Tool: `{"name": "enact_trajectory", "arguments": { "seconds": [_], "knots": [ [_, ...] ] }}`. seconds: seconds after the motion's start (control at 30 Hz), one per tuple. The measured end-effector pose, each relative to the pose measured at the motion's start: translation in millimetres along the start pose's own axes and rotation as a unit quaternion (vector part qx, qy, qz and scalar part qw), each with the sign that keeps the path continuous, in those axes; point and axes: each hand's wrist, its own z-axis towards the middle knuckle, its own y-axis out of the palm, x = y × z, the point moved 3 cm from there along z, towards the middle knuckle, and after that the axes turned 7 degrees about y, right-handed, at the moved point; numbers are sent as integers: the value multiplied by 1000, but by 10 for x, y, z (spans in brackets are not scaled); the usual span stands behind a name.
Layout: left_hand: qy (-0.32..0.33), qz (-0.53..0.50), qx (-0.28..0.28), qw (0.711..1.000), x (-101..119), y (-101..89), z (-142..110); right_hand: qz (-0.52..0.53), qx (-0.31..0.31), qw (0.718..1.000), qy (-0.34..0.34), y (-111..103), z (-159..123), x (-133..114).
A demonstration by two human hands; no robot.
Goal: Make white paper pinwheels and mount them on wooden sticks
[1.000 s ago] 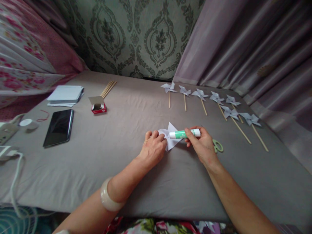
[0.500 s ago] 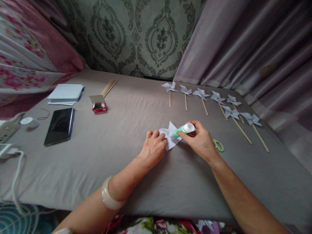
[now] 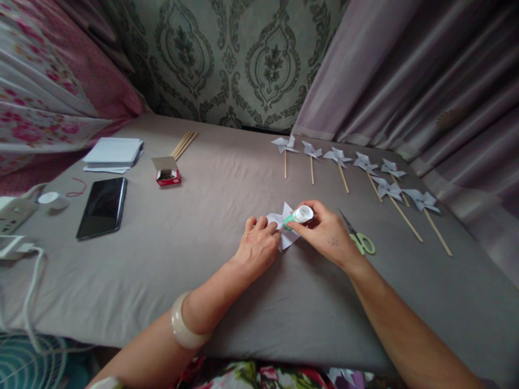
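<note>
A white paper pinwheel (image 3: 288, 239) lies on the grey cloth, partly covered by both hands. My left hand (image 3: 259, 243) has its fingers curled over the pinwheel's left side and holds it down. In my right hand (image 3: 326, 229) is a green and white glue stick (image 3: 298, 215), tilted with its lower end at the middle of the paper. My fingers hide where the glue tip meets the paper. Just right of my right hand, scissors (image 3: 363, 242) with light green handles lie on the cloth.
Several finished pinwheels on sticks (image 3: 389, 190) lie at the back right. A small red box (image 3: 168, 178), wooden sticks (image 3: 185, 145), a paper stack (image 3: 112, 152), a phone (image 3: 102, 208) and a white cap (image 3: 53, 200) lie to the left. A power strip (image 3: 18, 216) is at the left edge.
My right hand has moved slightly left with the glue stick, which now stands more upright. More of the scissors shows. My left hand stays on the pinwheel.
</note>
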Motion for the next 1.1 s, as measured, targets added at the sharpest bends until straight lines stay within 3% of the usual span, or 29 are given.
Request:
{"name": "enact_trajectory", "arguments": {
  "seconds": [0.37,1.1],
  "knots": [
    [-1,-1,-17,1000,8,-47,10,-42,-4,998,-42,36,11,-18],
    [-5,2,-36,999,-9,-82,33,-174,63,979,-86,52,-5,-101]
  ]
}}
